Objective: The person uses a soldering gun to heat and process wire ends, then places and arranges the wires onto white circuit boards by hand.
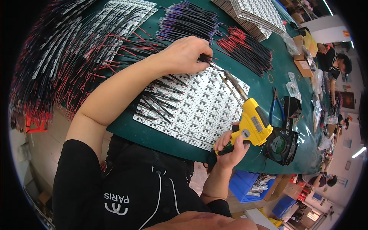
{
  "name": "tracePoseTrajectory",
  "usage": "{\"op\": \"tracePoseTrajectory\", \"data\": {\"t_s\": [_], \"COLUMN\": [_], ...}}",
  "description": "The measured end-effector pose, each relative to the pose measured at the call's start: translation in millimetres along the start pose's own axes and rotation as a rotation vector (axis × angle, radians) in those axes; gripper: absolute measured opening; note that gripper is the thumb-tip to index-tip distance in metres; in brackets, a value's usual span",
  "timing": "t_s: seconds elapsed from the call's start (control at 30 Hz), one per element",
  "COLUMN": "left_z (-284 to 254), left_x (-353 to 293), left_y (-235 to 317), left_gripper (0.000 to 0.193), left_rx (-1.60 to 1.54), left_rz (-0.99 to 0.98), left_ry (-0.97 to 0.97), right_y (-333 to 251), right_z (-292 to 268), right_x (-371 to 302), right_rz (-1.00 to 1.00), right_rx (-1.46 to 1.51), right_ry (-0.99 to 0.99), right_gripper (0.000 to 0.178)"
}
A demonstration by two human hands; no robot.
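Note:
My left hand (185,54) pinches a short black wire (205,59) over the far edge of a white panel of small circuit boards (199,111) lying on the green table. My right hand (230,145) grips the handle of a yellow soldering gun (251,124); its long metal tip (230,82) reaches up to the wire end by my left fingers. Several black wires (157,100) lie attached along the panel's left side.
Bundles of purple-black wires (188,19) and red-black wires (245,48) lie at the back. More wired panels (76,50) are stacked left, white trays (255,15) at the far right. Blue pliers (276,105) and a small black fan (281,142) sit right. Other people work beyond.

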State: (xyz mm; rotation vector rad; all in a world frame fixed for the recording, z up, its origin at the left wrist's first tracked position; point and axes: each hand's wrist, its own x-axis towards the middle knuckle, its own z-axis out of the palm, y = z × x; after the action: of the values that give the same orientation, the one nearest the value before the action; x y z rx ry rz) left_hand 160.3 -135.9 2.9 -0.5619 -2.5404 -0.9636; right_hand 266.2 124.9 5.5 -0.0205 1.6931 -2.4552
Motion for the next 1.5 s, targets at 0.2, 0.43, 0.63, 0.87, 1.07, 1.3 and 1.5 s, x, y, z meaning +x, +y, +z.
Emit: {"op": "tracePoseTrajectory", "data": {"t_s": [0.2, 0.43, 0.63, 0.87, 1.07, 1.3, 1.5], "left_z": [-7, -6, -6, -2, -1, -1, 0], "left_x": [3, 1, 1, -1, 0, 1, 0], "left_y": [5, 9, 12, 10, 11, 11, 10], "left_gripper": [0.017, 0.015, 0.015, 0.016, 0.015, 0.014, 0.013], "left_rx": [-0.137, -0.129, -0.062, 0.027, 0.010, 0.042, 0.045], "left_rz": [-0.131, -0.202, -0.147, -0.138, -0.147, -0.155, -0.149], "left_ry": [-0.108, -0.135, -0.151, -0.160, -0.156, -0.146, -0.136], "right_y": [1, 3, 5, 5, 7, 8, 6], "right_z": [-3, -4, -4, -4, -3, -3, -2], "right_x": [0, 0, 0, 0, -1, -1, 0], "right_rz": [0.011, 0.011, 0.009, 0.003, -0.013, -0.015, 0.010], "right_rx": [0.014, 0.056, 0.060, 0.049, 0.028, -0.085, -0.099], "right_ry": [-0.026, -0.031, -0.031, -0.048, -0.036, -0.034, -0.040], "right_gripper": [0.039, 0.037, 0.038, 0.038, 0.030, 0.034, 0.033]}}
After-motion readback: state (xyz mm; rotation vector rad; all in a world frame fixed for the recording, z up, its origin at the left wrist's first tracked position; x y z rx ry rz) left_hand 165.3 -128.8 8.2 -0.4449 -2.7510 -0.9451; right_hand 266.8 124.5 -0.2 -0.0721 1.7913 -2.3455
